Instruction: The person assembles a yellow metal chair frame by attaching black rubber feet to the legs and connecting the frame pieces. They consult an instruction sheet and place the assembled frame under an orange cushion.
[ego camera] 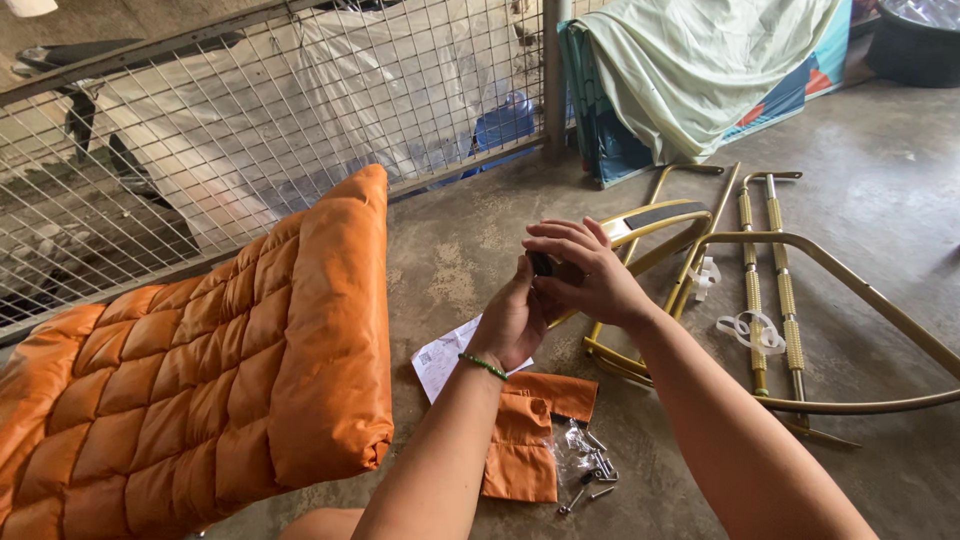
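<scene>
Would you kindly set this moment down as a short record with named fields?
Setting: concrete floor beside a wire mesh fence
Left hand: raised, fingers on a small black part; green bead bracelet at the wrist
Right hand: closed around the same part from above
Floor below hands: paper sheet, orange fabric piece, clear bag of bolts
Left side: orange quilted cushion
Right side: gold metal frame tubes, lying flat
Background: pale green cloth draped over something

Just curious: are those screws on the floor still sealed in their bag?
No: several screws lie loose on the concrete beside the opened clear bag.
</scene>
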